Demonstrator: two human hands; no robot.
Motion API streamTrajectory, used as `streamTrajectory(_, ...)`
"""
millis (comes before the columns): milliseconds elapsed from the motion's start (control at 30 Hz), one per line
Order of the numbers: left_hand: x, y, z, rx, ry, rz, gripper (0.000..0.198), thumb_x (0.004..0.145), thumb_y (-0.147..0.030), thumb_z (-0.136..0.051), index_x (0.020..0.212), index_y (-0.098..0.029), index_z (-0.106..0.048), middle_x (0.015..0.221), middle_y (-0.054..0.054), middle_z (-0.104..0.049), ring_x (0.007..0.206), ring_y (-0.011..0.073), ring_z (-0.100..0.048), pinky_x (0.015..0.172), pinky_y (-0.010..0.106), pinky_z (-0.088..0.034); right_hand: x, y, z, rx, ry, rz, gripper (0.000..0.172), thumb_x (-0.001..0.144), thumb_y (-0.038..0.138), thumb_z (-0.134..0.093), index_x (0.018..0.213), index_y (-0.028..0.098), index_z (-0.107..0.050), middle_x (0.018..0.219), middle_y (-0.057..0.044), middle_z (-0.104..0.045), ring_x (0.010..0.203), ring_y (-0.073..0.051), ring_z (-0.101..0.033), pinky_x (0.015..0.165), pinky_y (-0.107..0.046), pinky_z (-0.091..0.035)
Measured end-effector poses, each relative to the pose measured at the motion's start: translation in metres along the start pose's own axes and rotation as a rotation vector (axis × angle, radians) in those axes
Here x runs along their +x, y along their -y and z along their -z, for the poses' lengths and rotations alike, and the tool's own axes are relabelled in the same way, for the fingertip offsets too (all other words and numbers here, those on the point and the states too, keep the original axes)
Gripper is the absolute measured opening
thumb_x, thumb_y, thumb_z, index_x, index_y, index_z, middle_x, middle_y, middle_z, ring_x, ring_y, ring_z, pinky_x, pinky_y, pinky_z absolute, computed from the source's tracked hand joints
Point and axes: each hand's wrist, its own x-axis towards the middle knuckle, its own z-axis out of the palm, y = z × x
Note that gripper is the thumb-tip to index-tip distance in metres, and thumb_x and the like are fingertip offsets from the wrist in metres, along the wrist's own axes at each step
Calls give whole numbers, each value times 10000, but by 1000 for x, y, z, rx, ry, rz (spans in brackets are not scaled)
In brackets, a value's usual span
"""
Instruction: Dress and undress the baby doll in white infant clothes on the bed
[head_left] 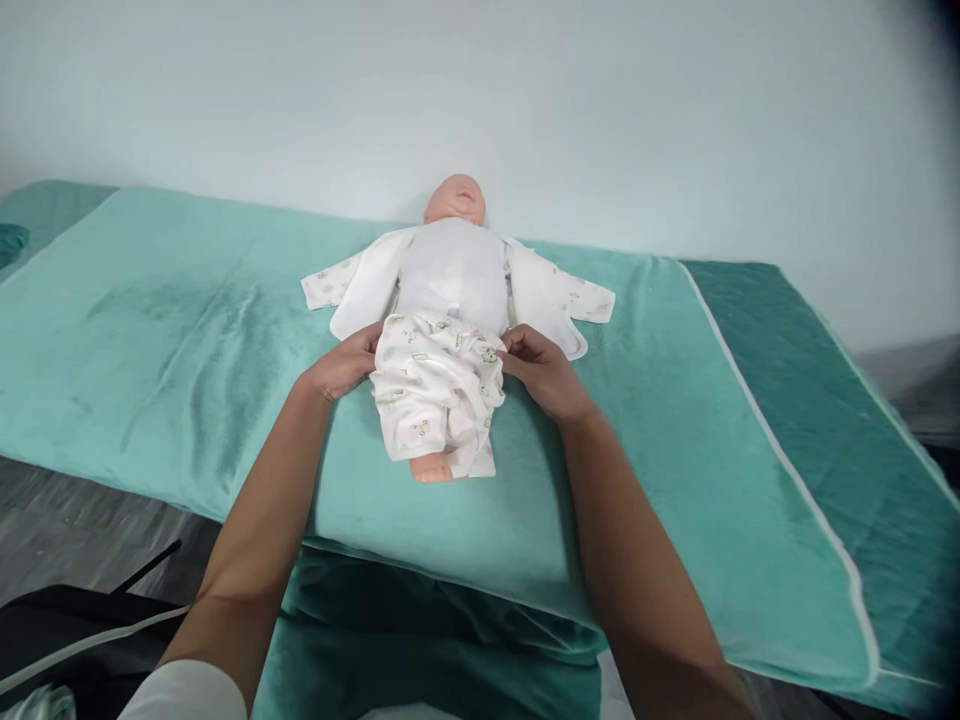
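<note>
A baby doll (457,200) lies on its back on a green-covered bed, head toward the wall. Its white jacket (544,280) is spread open, sleeves out to both sides, over a plain white torso. Printed white baby pants (439,385) cover its legs, bunched in folds, and one foot (431,468) shows below a cuff. At the left side of the waistband, my left hand (351,362) is closed on the pants' edge, fingertips partly hidden. My right hand (544,370) pinches the opposite side of the waistband.
The teal cover (187,380) has a white-edged border (795,470) on the right, with darker green cloth beyond it. Behind the bed stands a pale wall (480,90). A black object (67,640) and a pale cable (97,640) are at lower left.
</note>
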Motion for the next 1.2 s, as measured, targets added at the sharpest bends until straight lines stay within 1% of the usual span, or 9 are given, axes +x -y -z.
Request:
streamTrajectory(200, 1, 6, 2, 1, 3, -3, 715, 669, -190, -823, 1364, -172, -657, 1197, 120, -767, 1104, 317, -710, 887, 378, -586, 2, -4, 5, -67, 48, 48, 422, 822, 596, -801, 817, 237, -578, 733, 28, -501, 688, -137, -427, 639, -287, -346)
streamTrajectory(367, 0, -1, -4, 68, 19, 2, 658, 666, -218, -821, 1307, -160, -684, 1188, 115, -766, 1097, 306, -700, 930, 396, -572, -1, -2, 11, -190, 234, -35, 292, 821, 411, -811, 919, 247, -590, 893, 6, -632, 837, -173, -568, 781, -319, -452)
streamTrajectory(467, -1, -5, -7, 115, 7, -3, 576, 676, -240, -810, 1237, -169, -704, 1160, 91, -764, 1073, 286, -689, 929, 385, -557, -2, -1, 10, -284, 252, -65, 239, 798, 305, -770, 931, 253, -579, 937, 3, -670, 908, -202, -601, 861, -352, -470)
streamTrajectory(567, -3, -6, -10, 201, -53, -28, 442, 694, -273, -798, 1116, -172, -711, 1074, 56, -754, 1009, 256, -671, 892, 355, -540, -2, -2, 7, -344, 191, -81, 220, 769, 252, -738, 889, 251, -554, 882, 12, -664, 843, -194, -581, 810, -344, -462)
streamTrajectory(667, -3, -6, -12, 309, -175, -61, 324, 681, -310, -809, 936, -173, -666, 913, 11, -700, 872, 201, -620, 767, 292, -503, -1, -6, 4, -370, 153, -41, 210, 781, 267, -728, 852, 249, -532, 822, 17, -629, 793, -183, -538, 756, -330, -445)
streamTrajectory(767, -4, -6, -14, 329, -243, -63, 337, 650, -319, -828, 846, -187, -587, 809, -24, -623, 778, 156, -556, 670, 246, -443, -1, -12, 2, -379, 110, -4, 238, 813, 304, -720, 847, 255, -489, 776, 26, -563, 750, -172, -477, 692, -315, -411)
streamTrajectory(967, -4, -6, -14, 203, -215, -49, 257, 654, -228, -783, 843, -182, -613, 787, -31, -602, 749, 136, -525, 656, 238, -414, 0, -18, -6, -322, -63, -12, 205, 850, 283, -640, 920, 272, -448, 725, 39, -504, 689, -168, -440, 613, -305, -349)
streamTrajectory(1067, -2, -2, -13, 126, -215, -90, 259, 639, -159, -779, 769, -187, -555, 746, -51, -535, 696, 101, -458, 624, 220, -356, 1, -18, -10, -288, -191, 22, 195, 848, 239, -583, 1000, 276, -465, 756, 42, -526, 676, -162, -450, 643, -318, -366)
streamTrajectory(1200, 1, 1, -11, -11, -178, -192, 262, 656, -129, -774, 731, -178, -528, 855, -31, -551, 759, 95, -473, 665, 216, -362, 5, -18, -11, -341, -341, 73, 276, 841, 215, -551, 1108, 279, -519, 892, 2, -618, 759, -185, -538, 736, -356, -441)
